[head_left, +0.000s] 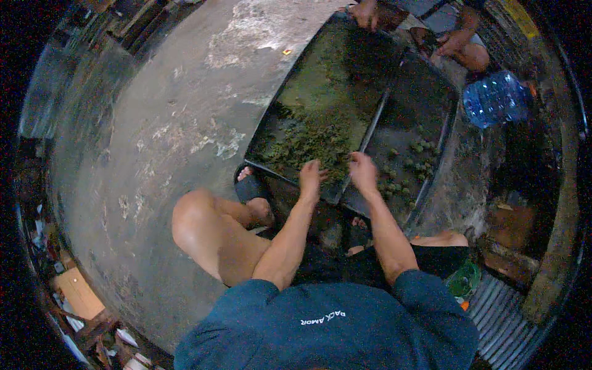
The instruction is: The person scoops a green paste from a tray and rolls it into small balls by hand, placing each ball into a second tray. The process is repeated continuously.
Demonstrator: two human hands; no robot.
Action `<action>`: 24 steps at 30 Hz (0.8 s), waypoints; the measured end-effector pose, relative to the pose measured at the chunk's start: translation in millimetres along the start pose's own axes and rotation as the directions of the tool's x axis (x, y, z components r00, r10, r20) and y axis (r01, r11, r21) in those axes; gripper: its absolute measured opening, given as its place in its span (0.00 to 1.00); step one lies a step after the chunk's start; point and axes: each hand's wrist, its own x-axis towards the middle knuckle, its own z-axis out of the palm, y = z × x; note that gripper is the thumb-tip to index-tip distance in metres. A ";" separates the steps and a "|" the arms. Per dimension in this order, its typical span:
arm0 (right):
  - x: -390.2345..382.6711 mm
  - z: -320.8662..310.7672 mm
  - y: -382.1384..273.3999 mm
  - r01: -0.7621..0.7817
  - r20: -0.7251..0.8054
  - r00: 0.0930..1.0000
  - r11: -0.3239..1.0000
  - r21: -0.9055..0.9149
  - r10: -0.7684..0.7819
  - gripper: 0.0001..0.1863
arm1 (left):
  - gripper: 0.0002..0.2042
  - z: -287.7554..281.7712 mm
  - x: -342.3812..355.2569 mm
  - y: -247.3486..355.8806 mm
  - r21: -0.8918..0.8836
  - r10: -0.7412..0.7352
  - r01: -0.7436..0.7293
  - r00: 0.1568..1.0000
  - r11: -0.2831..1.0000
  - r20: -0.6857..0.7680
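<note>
A dark rectangular tray [296,105] lies in front of me, with a heap of loose green-brown plant bits [308,139] at its near end. Over that heap's near edge is my left hand [312,177], fingers curled together. My right hand [363,172] is just to its right, by the edge between the two trays, with fingers bent inward and slightly blurred. Whatever either hand pinches is too small to make out. In the second dark tray [410,102] on the right sit several small round green clumps [422,148].
Across the trays, another person's hand [365,15] touches the far rim, and that person's other hand [453,43] is further right. A clear blue water jug [496,98] lies right of the trays. My sandalled foot [250,188] is near the tray corner on the concrete floor [166,123].
</note>
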 end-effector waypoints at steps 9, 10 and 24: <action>69.5 141.2 -52.7 0.566 0.508 0.793 0.712 -0.414 -0.335 0.30 | 0.12 -75.5 7.5 57.2 -0.247 0.073 -0.169 0.932 0.954 -0.356; 76.3 149.6 -46.8 0.587 0.515 0.784 0.686 -0.431 -0.347 0.29 | 0.12 -76.1 9.1 57.3 -0.248 0.066 -0.160 0.934 0.955 -0.350; 6.6 125.2 31.9 0.721 0.641 0.638 0.624 -0.302 -0.427 0.24 | 0.12 -72.1 8.6 40.0 -0.125 -0.069 0.038 0.963 0.991 -0.261</action>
